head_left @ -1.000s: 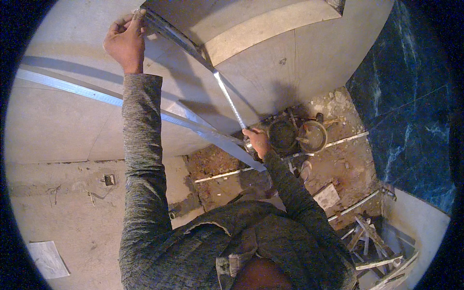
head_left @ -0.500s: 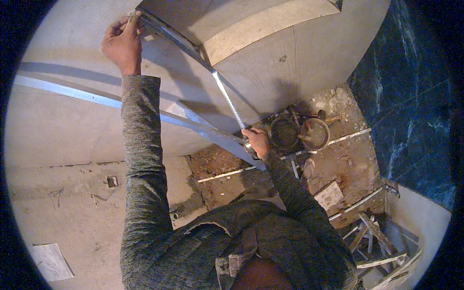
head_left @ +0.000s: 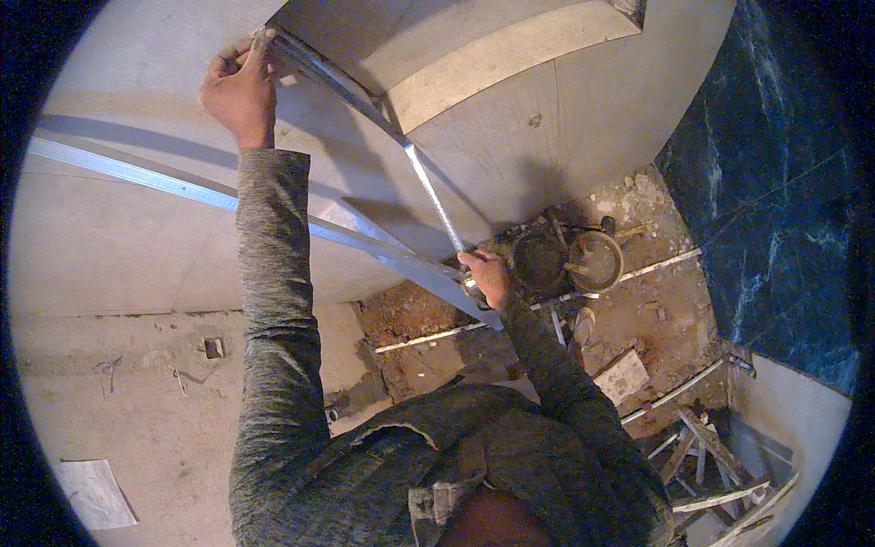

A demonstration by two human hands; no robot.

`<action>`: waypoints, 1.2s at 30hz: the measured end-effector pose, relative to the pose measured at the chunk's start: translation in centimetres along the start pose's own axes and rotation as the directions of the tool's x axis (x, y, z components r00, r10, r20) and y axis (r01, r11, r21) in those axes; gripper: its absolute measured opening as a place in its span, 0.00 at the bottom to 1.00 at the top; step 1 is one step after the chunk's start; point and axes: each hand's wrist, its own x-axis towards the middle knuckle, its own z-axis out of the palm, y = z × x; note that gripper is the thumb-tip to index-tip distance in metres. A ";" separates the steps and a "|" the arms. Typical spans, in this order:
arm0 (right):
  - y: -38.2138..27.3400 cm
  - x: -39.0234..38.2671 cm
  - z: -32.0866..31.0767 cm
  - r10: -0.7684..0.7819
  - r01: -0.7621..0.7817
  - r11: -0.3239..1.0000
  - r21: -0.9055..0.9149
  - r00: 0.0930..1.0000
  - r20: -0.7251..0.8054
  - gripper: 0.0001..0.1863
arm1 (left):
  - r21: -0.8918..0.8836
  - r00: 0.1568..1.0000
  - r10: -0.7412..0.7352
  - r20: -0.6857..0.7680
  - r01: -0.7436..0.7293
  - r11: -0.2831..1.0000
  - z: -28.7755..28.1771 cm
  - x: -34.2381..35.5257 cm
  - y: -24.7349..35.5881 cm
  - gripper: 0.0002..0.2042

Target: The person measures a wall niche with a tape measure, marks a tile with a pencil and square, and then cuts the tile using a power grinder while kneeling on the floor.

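Observation:
A pulled-out tape measure runs slantwise along the wall between my two hands. My left hand, raised at the upper left, has thumb and fingers pinched on the tape's far end, at the corner of a recess in the wall. Lower down, near the middle, my right hand is closed around the tape's case; the fingers partly hide it. A long silvery metal straightedge slants behind my left forearm, and its lower end is close to my right hand.
Beyond my right hand, a dark bucket and a bucket with grey contents stand on the dirt floor. White pipes cross the floor. Dark blue marbled tiles cover the right wall. Wood scraps lie lower right.
Both hands have shifted very slightly right and down in the picture, along with the whole scene. The hold on the tape measure looks the same.

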 end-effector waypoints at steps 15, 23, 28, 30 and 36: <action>4.2 2.8 0.2 -0.078 0.069 0.981 -0.181 0.996 -0.043 0.17 | 0.144 1.000 -0.007 -0.007 0.008 0.990 -0.5 -0.6 1.9 0.13; 4.6 -0.9 -2.8 -0.272 0.166 0.901 -0.400 0.936 -0.223 0.18 | -0.165 0.988 -0.122 0.093 0.136 0.977 0.1 -0.1 -3.0 0.14; 2.1 -9.9 -5.4 -0.033 -0.152 0.902 -0.403 0.908 -0.417 0.18 | -0.148 0.990 -0.099 0.100 0.113 0.983 1.4 -0.8 -0.3 0.13; 1.7 -14.9 -6.2 0.037 -0.224 0.894 -0.389 0.901 -0.433 0.17 | -0.357 0.970 -0.176 0.169 0.227 0.906 3.1 -3.0 0.3 0.11; 10.5 -25.8 -13.0 -0.150 0.072 0.983 -0.171 0.851 -0.504 0.10 | -0.569 0.889 -0.227 0.397 0.432 0.699 7.3 -8.4 7.6 0.08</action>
